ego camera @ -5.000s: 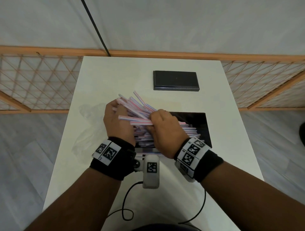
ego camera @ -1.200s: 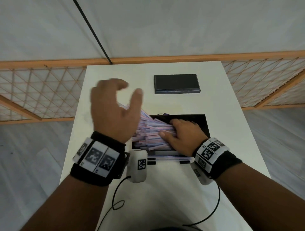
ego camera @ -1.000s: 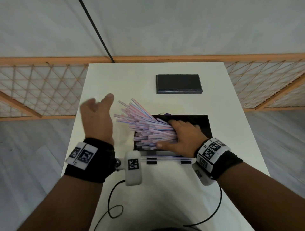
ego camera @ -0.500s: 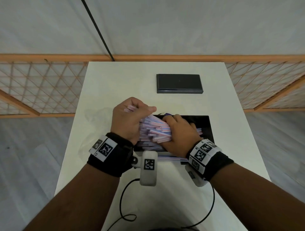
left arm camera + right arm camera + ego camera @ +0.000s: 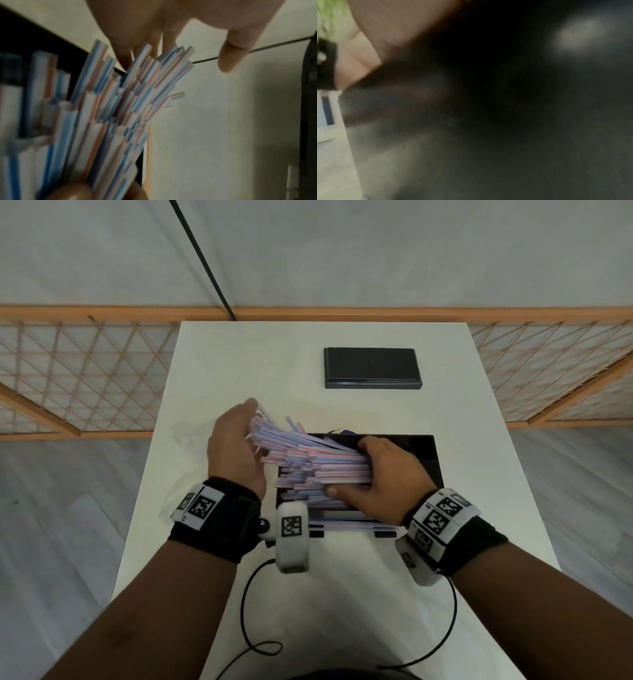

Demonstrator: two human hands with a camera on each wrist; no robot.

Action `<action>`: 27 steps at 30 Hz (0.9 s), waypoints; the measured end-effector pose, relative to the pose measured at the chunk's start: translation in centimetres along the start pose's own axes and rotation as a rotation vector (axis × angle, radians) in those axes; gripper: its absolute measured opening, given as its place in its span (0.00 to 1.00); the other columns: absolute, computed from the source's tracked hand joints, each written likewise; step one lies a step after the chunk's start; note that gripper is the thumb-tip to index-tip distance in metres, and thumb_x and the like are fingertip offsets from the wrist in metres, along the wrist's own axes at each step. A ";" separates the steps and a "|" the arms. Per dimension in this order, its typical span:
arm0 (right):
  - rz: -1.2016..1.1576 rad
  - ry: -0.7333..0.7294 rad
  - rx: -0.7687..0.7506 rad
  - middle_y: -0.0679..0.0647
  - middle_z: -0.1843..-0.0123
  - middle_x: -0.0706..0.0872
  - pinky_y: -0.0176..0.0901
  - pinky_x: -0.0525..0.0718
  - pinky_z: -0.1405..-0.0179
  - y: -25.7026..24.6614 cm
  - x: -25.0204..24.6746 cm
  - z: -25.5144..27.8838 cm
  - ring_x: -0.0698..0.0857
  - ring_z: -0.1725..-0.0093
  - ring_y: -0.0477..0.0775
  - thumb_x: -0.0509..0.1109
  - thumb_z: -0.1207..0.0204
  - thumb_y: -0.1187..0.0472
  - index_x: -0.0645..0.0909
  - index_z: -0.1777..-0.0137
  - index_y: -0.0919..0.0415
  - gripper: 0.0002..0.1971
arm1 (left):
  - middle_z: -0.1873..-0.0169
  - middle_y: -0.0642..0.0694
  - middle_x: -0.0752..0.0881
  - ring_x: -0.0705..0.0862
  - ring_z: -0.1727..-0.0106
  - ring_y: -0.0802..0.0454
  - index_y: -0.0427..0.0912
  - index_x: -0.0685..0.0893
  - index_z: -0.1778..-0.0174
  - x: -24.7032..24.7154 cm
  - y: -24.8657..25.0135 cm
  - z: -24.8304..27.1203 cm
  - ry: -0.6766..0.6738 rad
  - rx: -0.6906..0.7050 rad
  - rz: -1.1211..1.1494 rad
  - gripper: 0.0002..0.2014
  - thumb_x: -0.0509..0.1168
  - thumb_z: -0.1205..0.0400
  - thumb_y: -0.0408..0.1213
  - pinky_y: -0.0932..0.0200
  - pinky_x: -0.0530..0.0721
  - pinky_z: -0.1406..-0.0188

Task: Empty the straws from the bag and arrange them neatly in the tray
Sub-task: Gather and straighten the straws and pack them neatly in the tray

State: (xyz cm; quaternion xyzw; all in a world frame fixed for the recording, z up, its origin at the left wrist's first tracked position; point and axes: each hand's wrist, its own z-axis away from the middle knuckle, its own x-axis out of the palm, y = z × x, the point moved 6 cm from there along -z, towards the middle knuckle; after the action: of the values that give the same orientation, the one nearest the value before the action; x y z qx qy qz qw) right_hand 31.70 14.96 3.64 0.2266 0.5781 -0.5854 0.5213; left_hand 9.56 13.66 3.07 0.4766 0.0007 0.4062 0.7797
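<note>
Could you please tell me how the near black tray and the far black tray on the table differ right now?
The near black tray holds a pile of striped straws; the far black tray shows no straws. Both hands work at the near tray, the right hand gripping the pile and the left hand against the straw ends; nothing touches the far one. Both are dark and rectangular.

White counter (image 5: 342, 604), rectangular, narrow, standing on grey wood-plank floor (image 5: 58, 525) that shows on both sides. Behind it, low orange-wood lattice fence (image 5: 85, 378) runs the full width, top rail level with the counter's far edge; plain pale wall (image 5: 376, 251) above, crossed by one thin black cable (image 5: 202, 258) slanting down to the rail. Light soft, even, with faint shadows.
</note>
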 end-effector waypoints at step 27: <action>0.059 0.125 -0.052 0.47 0.44 0.77 0.50 0.67 0.48 -1.5 -0.2 -0.2 0.77 0.42 0.56 0.68 0.33 0.27 0.75 0.36 0.45 0.32 | 0.69 0.38 0.87 0.90 0.65 0.40 0.42 0.83 0.66 3.7 3.4 3.8 -0.118 0.403 -0.184 0.09 0.74 0.35 0.27 0.49 0.90 0.63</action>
State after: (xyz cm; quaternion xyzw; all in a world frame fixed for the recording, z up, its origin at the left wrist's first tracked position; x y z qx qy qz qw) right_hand 30.39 14.87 4.46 0.2662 0.6176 -0.5394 0.5067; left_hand 11.35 13.94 9.14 0.6434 0.0797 0.2963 0.7013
